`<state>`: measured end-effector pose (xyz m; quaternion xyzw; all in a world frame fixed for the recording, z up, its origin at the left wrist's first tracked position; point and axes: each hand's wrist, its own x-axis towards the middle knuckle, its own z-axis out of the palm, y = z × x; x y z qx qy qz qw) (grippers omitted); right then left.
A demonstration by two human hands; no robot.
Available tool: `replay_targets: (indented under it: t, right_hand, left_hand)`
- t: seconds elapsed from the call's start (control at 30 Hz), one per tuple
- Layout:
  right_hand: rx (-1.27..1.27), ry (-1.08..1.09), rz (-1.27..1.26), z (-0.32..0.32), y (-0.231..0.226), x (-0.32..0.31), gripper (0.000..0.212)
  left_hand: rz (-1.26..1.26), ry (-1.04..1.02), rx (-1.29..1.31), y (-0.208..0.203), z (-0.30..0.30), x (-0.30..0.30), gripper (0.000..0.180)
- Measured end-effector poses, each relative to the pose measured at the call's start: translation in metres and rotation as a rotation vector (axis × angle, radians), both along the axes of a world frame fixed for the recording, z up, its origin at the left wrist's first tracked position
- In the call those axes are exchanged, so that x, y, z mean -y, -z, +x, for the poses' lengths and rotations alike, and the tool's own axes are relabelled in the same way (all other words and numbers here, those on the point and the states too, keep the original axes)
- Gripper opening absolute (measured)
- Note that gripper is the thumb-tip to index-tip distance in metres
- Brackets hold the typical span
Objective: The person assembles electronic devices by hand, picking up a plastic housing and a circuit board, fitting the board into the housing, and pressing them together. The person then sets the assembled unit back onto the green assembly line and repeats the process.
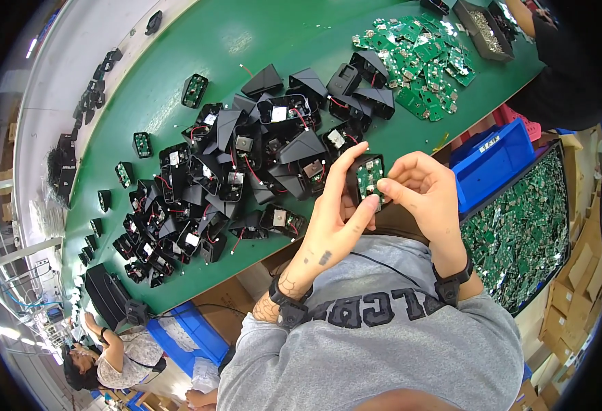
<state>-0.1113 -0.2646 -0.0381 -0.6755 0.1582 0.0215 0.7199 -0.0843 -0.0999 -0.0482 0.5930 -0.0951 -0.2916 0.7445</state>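
Observation:
Up in front of my chest is a black plastic housing (353, 179) with a green circuit board (369, 177) in its open face. My left hand (334, 216) is closed round the housing, its thumb at the board's lower edge. From the other side, my right hand (425, 193) presses its thumb on the board, with the other fingers curled behind the housing's right edge. Parts of those fingers are hidden. Just beyond my left hand spreads a heap of black housings (301, 147), several with red wires and a pale or metallic square part inside.
Loose green circuit boards (427, 65) are piled on the green table (225, 34). Separate housings with boards (195, 91) stand to the left. Beside me on the right are a blue bin (496, 161) and a large tray of boards (520, 233). Other people are at both table ends.

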Motion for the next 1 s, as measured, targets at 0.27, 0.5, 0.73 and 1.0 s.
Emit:
replay_targets:
  t: [0.27,0.5,0.73,1.0]
  right_hand:
    - [0.305,-0.044,-0.330,0.003,0.011,-0.002,0.037]
    - [0.170,-0.113,0.247,-0.003,0.016,-0.007,0.043]
    - [0.357,-0.111,0.131,0.004,0.009,-0.013,0.046]
    - [0.326,0.314,-1.020,0.059,0.037,0.075,0.020]
  left_hand:
    - [-0.009,0.016,-0.004,0.001,-0.007,0.004,0.056]
    - [0.068,0.038,0.130,0.012,-0.009,0.004,0.047]
    - [0.148,-0.160,0.728,0.007,0.005,0.006,0.046]
    - [0.824,-0.263,0.923,-0.048,0.163,-0.040,0.038]
